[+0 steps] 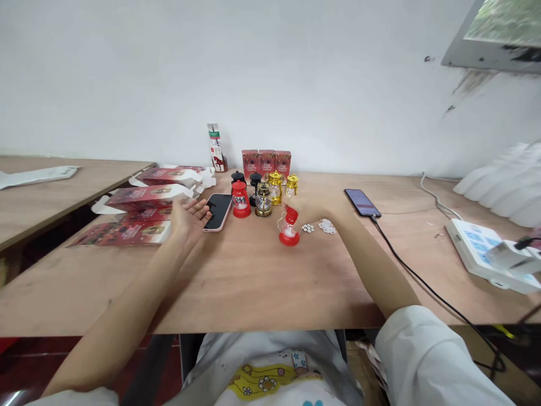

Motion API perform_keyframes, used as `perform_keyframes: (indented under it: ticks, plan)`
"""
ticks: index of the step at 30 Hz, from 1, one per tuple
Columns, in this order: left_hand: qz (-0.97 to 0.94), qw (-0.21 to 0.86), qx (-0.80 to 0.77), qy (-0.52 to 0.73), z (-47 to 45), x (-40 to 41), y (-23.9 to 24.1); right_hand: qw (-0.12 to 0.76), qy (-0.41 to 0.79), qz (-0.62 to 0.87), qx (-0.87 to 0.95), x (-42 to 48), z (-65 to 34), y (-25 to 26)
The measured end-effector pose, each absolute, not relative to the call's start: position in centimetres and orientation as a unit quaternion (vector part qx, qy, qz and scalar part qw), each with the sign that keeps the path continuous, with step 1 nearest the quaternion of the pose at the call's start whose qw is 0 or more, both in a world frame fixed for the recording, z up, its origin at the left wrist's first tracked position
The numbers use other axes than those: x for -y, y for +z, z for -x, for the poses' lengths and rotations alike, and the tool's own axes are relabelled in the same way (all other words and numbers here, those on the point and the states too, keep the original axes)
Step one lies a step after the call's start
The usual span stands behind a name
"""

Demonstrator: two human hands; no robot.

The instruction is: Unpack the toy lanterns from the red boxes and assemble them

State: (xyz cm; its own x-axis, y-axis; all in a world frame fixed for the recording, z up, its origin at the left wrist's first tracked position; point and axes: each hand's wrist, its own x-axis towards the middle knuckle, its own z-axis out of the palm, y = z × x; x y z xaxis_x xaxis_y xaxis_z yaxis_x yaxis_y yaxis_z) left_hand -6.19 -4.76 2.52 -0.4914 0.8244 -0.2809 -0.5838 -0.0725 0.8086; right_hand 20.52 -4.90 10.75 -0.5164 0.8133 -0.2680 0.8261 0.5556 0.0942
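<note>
We are reaching with our right hand (313, 210) to the red lantern (289, 237), which is sitting on the tabletop (253, 282). Its base is resting downward, its long axis is running roughly upright, and its cap is pointing upward on a slant; its wire handle is jutting out to the left. Our right hand is blurring just beside the cap, so we are not able to tell whether that grip is closing on anything.

Our left hand is lying palm up, well left of the red lantern, its grip standing loosely open with nothing in it, fingers curling near a pink-edged phone (218, 212).

Farther left of the red lantern, open boxes (143, 196) are lying on their sides, white flaps spreading; we are not seeing inside them. Beyond the red lantern, three upright boxes (266, 162) are standing by the wall, their contents hiding from us. Between them and the red lantern, more lanterns (263, 204) are standing upright, caps pointing up. Small discs (307, 228) and white pieces (327, 226) are lying right of the red lantern.
</note>
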Motion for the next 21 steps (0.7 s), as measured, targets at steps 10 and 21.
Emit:
perform_keyframes:
  ticks: [10,21]
  plan:
    - [-0.515,0.542,-0.454,0.486,2.1,6.6,0.8,-0.006,-0.117,-0.328,-0.937,5.2,-20.6,11.1]
    - [-0.523,0.697,-0.255,0.419,1.6,7.5,-0.5,-0.226,-0.255,-0.263,-0.903,5.1,-20.2,11.2]
